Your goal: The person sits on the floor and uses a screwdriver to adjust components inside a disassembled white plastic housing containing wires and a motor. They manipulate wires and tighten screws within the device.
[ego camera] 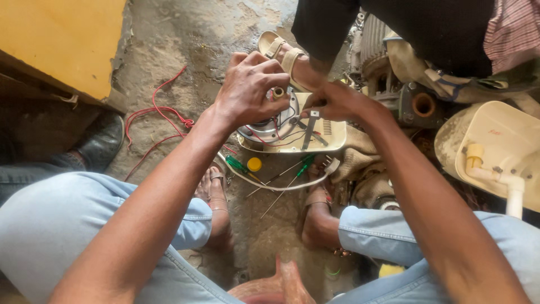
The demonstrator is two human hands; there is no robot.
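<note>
Cream appliance housing (329,138) is lying flat, long axis running left-right; left hand (247,90) is pinching a small brass-coloured knob (278,93), right hand (332,101) is gripping its far edge.

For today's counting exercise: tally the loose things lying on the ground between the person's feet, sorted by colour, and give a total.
Green-handled screwdrivers: 2
Yellow round cap: 1
White cable: 1
Total: 4
Both hands, left hand and right hand, work above these on the cream appliance base.
</note>
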